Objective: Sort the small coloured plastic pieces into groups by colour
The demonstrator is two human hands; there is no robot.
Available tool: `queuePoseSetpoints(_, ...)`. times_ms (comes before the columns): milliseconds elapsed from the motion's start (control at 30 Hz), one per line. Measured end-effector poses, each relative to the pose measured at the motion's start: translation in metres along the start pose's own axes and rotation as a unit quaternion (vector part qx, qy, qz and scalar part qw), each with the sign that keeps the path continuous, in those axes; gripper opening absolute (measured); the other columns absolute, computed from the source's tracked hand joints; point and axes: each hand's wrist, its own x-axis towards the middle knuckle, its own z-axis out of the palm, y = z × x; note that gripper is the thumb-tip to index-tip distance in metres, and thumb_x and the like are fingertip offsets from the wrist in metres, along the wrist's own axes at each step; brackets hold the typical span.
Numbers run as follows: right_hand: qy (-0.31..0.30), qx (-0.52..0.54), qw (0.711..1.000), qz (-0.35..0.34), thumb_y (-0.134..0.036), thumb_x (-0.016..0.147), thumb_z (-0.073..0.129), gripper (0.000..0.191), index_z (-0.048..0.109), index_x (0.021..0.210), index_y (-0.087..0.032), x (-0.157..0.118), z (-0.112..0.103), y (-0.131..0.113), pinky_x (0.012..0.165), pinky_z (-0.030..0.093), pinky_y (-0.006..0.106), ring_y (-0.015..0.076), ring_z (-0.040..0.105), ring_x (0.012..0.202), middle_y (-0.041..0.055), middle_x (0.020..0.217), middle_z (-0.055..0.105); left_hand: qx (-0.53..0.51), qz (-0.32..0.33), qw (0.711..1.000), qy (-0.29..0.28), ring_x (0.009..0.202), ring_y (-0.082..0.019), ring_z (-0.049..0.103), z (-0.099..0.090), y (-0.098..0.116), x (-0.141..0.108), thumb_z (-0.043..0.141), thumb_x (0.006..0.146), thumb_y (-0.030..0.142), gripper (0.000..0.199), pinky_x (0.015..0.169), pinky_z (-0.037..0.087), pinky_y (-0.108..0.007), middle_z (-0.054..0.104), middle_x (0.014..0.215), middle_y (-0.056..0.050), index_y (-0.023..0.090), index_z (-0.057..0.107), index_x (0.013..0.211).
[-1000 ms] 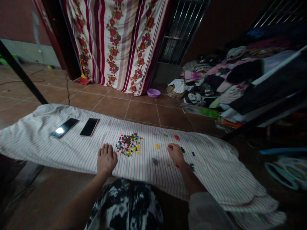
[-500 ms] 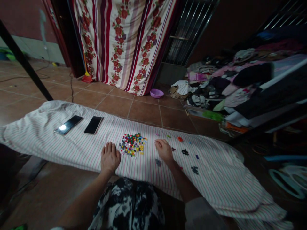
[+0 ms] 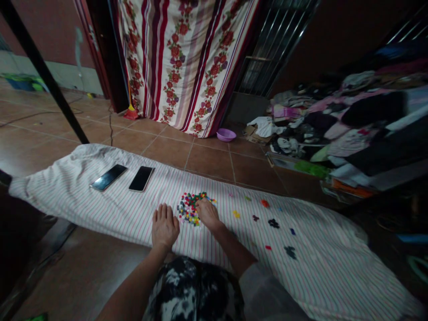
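Note:
My left hand point(image 3: 165, 226) lies flat on the striped cloth, fingers stretched out and nothing in it. Just right of it is a pile of small coloured beads or cubes point(image 3: 187, 208). My right hand point(image 3: 207, 214) reaches over the pile's right side with its fingers pinched together; whatever is between the fingertips is hidden. Further right lie small separate groups of one colour: yellow pieces point(image 3: 236, 214), black pieces point(image 3: 273, 223), dark grey pieces point(image 3: 290, 252), orange-red pieces point(image 3: 265, 203), and several others. A red piece point(image 3: 268, 247) and a blue piece point(image 3: 293, 232) lie near them.
Two phones point(image 3: 109, 177) point(image 3: 141, 179) rest on the cloth point(image 3: 127, 214) to the left. Beyond its far edge are a tiled floor, a purple basin point(image 3: 226, 134), a floral curtain point(image 3: 187, 62) and a heap of clothes point(image 3: 321, 116). A dark pole point(image 3: 47, 73) slants at left.
My right hand has moved left, from beside the sorted groups onto the pile. Yellow pieces now show near where it was. The view has shifted; my left hand still lies flat.

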Motion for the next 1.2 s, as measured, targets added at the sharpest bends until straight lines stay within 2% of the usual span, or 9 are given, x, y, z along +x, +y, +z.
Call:
queuePoseSetpoints(233,-0.007,0.008,0.998,0.054,-0.015,0.093,0.050,0.026,0.073,0.103,-0.022,0.007,-0.003,-0.001,0.081,0.041,0.026,0.0172,0.062,0.098,0.0074,0.107,0.066,-0.010,-0.003,1.000,0.005,0.137,-0.034,0.048,0.000,0.000,0.000,0.041,0.090,0.028,0.049,0.115,0.035,-0.051,0.059,0.139,-0.022,0.005,0.062,0.128)
queuePoseSetpoints(733,-0.004,-0.010,0.999,0.032,-0.017,0.089,0.053,0.020,0.071,0.096,-0.021,0.012,-0.011,-0.007,0.074,0.040,0.025,0.0167,0.062,0.090,0.0071,0.102,0.067,-0.030,-0.006,1.000,0.000,0.139,-0.033,0.046,-0.001,0.000,0.000,0.041,0.090,0.028,0.050,0.115,0.034,-0.052,0.057,0.142,-0.020,0.008,0.060,0.131)
queuePoseSetpoints(933,0.065,0.094,0.993,0.007,-0.017,0.082,0.057,0.011,0.068,0.083,-0.020,0.016,-0.008,0.003,0.074,0.041,0.023,0.0147,0.062,0.082,0.0037,0.088,0.069,-0.035,-0.007,0.999,-0.015,0.139,-0.035,0.045,-0.004,0.001,0.001,0.040,0.090,0.027,0.050,0.116,0.034,-0.052,0.055,0.142,-0.023,0.004,0.060,0.130)
queuePoseSetpoints(1100,0.109,0.225,0.968,0.009,-0.018,0.076,0.057,0.007,0.062,0.075,-0.022,0.013,-0.002,0.010,0.067,0.045,0.022,0.0142,0.064,0.071,-0.0009,0.074,0.069,-0.020,-0.002,1.000,0.007,0.137,-0.033,0.048,0.000,0.000,0.000,0.040,0.090,0.028,0.049,0.114,0.035,-0.052,0.057,0.141,-0.021,0.007,0.061,0.129)
queuePoseSetpoints(1200,0.125,0.259,0.958,0.008,-0.021,0.075,0.058,0.004,0.059,0.072,-0.023,0.007,0.003,0.014,0.064,0.046,0.022,0.0143,0.063,0.067,-0.0019,0.070,0.067,-0.008,0.005,1.000,0.015,0.136,-0.033,0.049,0.003,-0.001,-0.001,0.041,0.090,0.029,0.049,0.114,0.036,-0.051,0.059,0.140,-0.020,0.008,0.062,0.128)
